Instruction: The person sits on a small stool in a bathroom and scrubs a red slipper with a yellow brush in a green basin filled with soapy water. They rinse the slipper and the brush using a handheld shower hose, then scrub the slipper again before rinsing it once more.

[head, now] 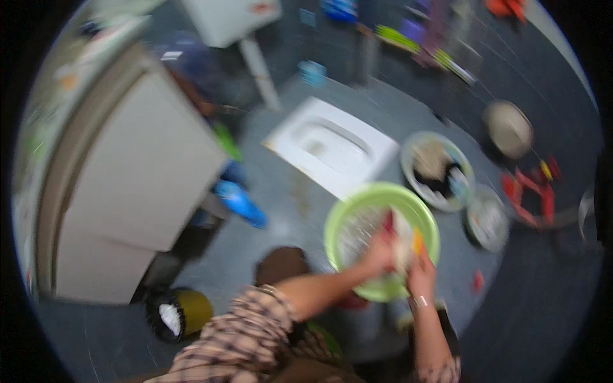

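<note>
Both of my hands are over a green plastic basin (333,239) with sudsy-looking water, on the floor before me. My left hand (381,253) grips a blurred off-white item (401,251), perhaps a cloth or shoe. A dark red piece (389,220) shows just above that hand; whether it is part of the item cannot be told. My right hand (421,273) is closed around a small yellow-orange object (417,241), possibly a brush or a bar of soap, held against the off-white item's right side. Motion blur hides the fingers.
A white squat toilet pan (333,146) lies beyond the basin. Right of it are a tub of cloths (437,170), a smaller bowl (487,219) and a red frame-like object (529,196). Left are a large pale panel (139,177), a yellow bin (196,311) and a person (191,67).
</note>
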{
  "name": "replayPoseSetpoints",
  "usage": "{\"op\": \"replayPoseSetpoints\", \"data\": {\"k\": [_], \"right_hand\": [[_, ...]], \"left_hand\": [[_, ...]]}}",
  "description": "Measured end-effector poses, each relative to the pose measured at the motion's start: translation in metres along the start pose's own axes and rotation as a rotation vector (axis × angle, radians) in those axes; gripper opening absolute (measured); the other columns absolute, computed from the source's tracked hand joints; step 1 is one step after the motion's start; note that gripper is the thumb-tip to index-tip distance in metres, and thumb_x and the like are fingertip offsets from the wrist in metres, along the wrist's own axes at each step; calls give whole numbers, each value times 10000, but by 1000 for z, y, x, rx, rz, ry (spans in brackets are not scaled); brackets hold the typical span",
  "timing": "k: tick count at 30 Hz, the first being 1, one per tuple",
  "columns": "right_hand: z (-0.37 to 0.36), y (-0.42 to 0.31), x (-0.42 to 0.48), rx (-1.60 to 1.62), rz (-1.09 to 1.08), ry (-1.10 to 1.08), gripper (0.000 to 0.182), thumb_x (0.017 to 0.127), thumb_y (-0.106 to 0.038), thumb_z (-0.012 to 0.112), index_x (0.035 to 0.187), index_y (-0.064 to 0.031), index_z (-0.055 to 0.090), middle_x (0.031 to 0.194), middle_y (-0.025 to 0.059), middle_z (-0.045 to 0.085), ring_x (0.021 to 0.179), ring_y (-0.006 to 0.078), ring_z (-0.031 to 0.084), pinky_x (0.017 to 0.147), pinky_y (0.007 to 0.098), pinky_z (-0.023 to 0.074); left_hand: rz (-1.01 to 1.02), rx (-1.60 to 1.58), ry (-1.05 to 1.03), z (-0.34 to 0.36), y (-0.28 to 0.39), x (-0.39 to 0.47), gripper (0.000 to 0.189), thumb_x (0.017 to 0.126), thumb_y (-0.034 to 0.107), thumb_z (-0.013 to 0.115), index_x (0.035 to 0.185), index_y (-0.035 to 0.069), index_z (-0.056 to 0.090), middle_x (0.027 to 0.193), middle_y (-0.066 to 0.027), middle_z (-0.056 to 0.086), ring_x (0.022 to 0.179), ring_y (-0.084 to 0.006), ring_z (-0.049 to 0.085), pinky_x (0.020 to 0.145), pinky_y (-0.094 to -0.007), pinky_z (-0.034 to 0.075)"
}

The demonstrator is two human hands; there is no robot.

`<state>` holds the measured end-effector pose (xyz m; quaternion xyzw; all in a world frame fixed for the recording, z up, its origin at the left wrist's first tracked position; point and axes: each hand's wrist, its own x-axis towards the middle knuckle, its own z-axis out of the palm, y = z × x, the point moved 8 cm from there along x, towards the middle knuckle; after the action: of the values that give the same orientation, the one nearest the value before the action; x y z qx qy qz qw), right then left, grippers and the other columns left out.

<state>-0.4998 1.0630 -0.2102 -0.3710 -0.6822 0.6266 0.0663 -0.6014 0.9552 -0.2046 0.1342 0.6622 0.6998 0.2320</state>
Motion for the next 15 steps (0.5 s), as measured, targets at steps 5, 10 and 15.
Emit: {"op": "replayPoseSetpoints", "data": {"k": [5,10,15], "right_hand": [[27,-51,-39,-46,-344,-113,470,872,-118,482,1315,-7,369,1192,186,533,1058,204,529,885,296,403],[-2,-24,1,-28,-188,2,458,860,-88,485,1297,8,387,1184,200,533,1071,223,526,913,300,388],[8,-18,0,381,-118,11,477,875,-151,526,1309,-40,362,648,-32,456,460,29,371,377,186,277]], "left_hand": [[-350,-396,188,-25,-19,11,300,903,209,475,1113,-3,512,927,-100,609,780,-176,595,697,-315,496],[-356,-433,67,-2,-12,1,318,894,209,489,1130,-4,493,1000,-101,589,851,-174,589,747,-314,487],[-296,-559,9,-18,-1,8,368,907,249,479,1188,14,449,1087,-98,561,962,-181,561,836,-327,460]]}}
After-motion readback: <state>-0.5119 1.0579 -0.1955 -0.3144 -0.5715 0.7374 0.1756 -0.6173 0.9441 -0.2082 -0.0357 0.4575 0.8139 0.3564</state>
